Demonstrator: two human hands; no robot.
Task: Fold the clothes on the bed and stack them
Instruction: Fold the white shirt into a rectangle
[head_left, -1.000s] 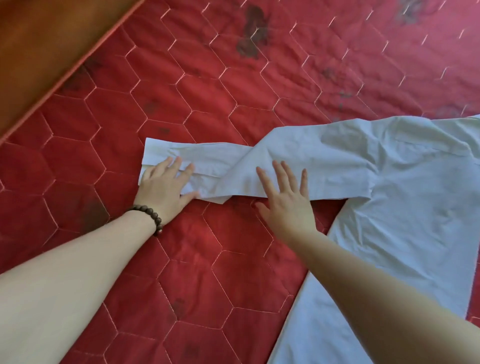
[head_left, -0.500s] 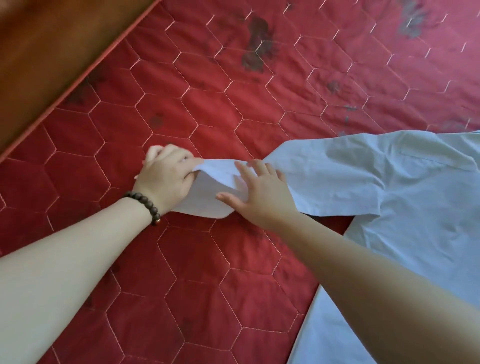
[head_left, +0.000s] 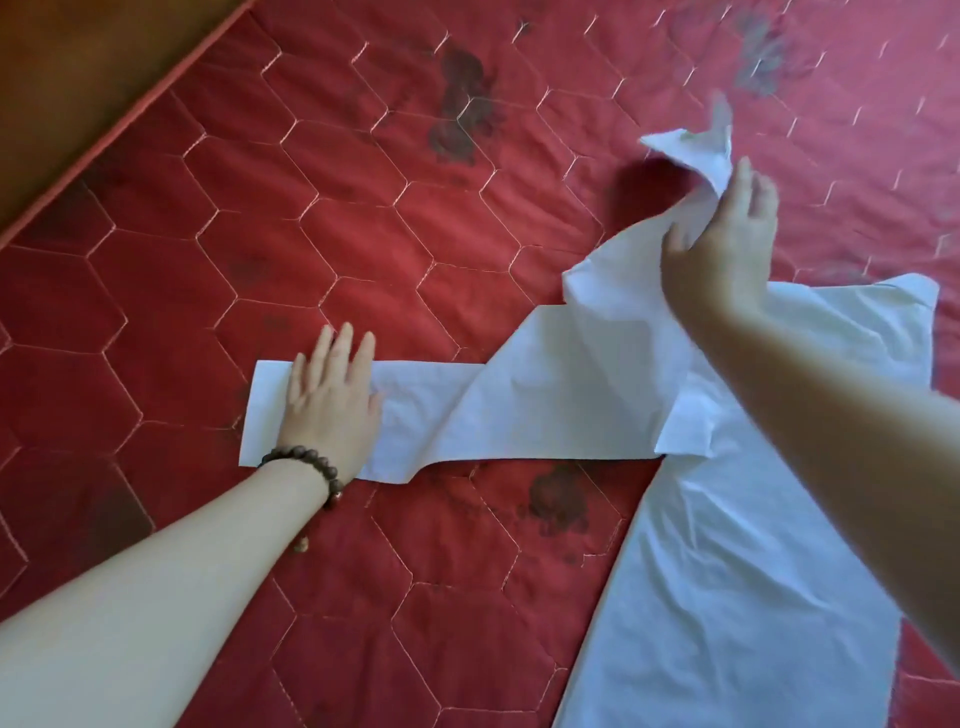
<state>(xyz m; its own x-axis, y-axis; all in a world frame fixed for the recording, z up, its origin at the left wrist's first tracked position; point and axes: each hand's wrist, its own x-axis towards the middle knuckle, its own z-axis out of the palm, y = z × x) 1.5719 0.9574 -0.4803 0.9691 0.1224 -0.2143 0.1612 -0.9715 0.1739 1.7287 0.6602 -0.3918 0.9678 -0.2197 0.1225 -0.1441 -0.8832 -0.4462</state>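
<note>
White shirt (head_left: 727, 597): hem cut off at bottom edge; raised cloth tip blurred; collar area hidden behind right forearm (head_left: 831, 441), possibly folded under

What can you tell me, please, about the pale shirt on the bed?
The shirt is pale blue-white, thin woven cloth by its look, lightly creased. Its body lies flat on the red quilted bed cover, running off the lower right edge. One sleeve stretches flat to the left, and the left hand presses its cuff end with straight fingers. The right hand grips a bunched part of the shirt and holds it up off the cover; the lifted end is blurred.
</note>
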